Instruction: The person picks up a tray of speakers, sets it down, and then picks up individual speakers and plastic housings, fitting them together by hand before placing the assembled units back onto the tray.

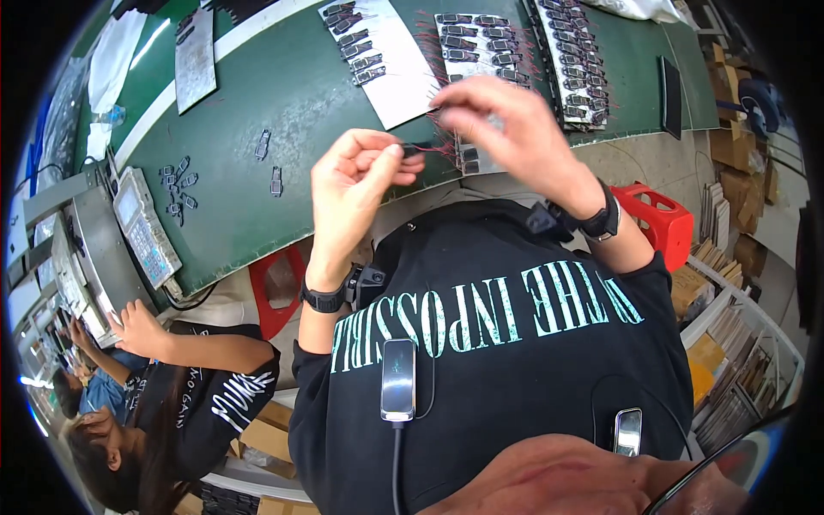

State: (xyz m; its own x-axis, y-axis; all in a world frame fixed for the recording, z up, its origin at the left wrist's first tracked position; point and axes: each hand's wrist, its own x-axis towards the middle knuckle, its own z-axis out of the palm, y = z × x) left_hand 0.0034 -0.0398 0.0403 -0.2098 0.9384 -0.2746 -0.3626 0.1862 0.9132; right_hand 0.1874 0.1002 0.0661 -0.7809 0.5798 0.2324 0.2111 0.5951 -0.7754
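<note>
My left hand is closed in a pinch around a small black module that has thin red wires trailing to the right. Motion smears my right hand, raised just right of the module over the table's near edge; whether its fingers hold anything cannot be made out. Beyond my hands lies a white board with a column of small black modules along its left side. Partly behind my right hand is a second board with rows of wired modules. Farther right, a third board carries many more.
Loose modules and a small cluster lie on the green table. A keypad device stands at its left, near a co-worker's hand. A black flat piece lies right. Red stools stand below.
</note>
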